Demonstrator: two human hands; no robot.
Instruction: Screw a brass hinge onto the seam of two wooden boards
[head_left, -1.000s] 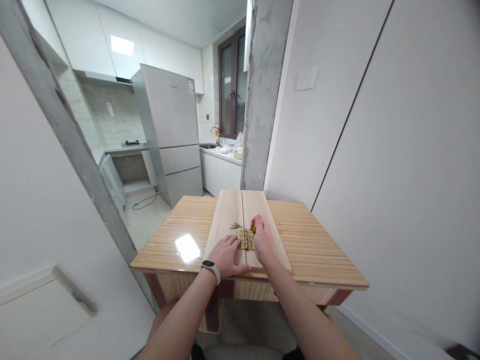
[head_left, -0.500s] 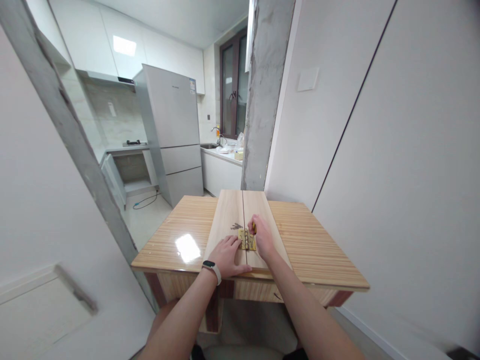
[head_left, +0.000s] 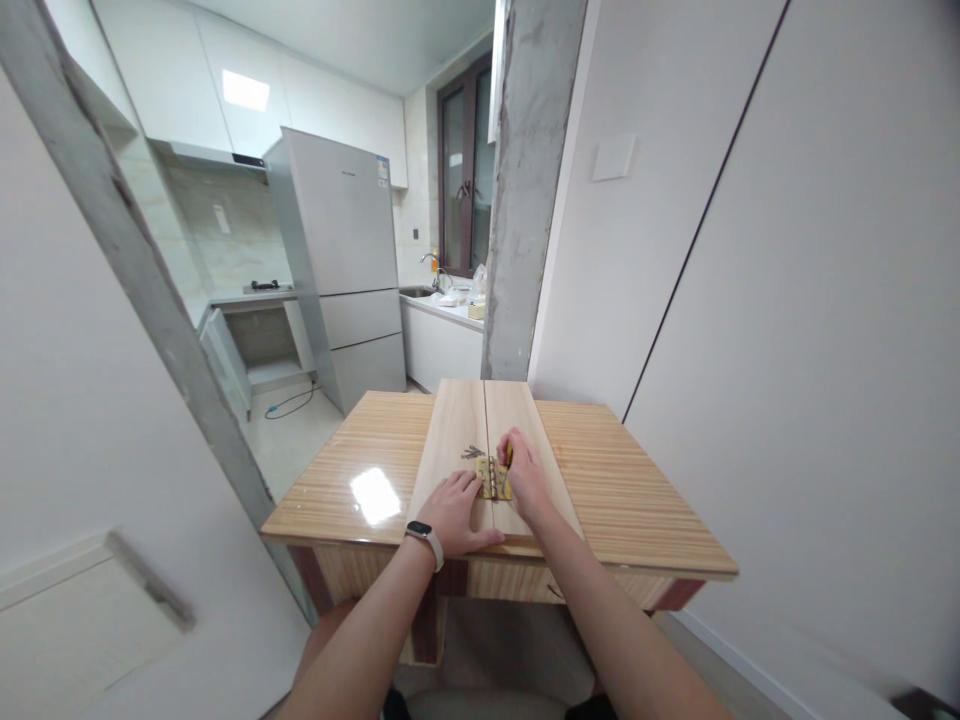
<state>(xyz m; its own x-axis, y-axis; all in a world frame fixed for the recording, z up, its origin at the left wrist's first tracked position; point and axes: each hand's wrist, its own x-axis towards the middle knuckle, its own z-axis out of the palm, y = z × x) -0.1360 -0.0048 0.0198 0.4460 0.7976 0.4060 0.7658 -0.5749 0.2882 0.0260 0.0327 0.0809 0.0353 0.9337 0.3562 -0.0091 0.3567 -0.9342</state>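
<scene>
Two pale wooden boards lie side by side on the table, with a brass hinge laid flat across their seam. My left hand rests spread on the left board, fingertips touching the hinge's left leaf and thumb stretched over the seam. A closed right hand, my right hand, grips a screwdriver with a yellow and black handle, held above the hinge's right leaf. Its tip is too small to make out. Several screws lie loose on the left board just beyond the hinge.
The wood-grain table extends on both sides of the boards and has a drawer at its front. White wall panels stand close on the right. Beyond the table are a grey fridge, a sink counter and a bare pillar.
My right hand has turned slightly with the screwdriver, whose yellow handle shows a little more. My left hand and the boards stay in place.
</scene>
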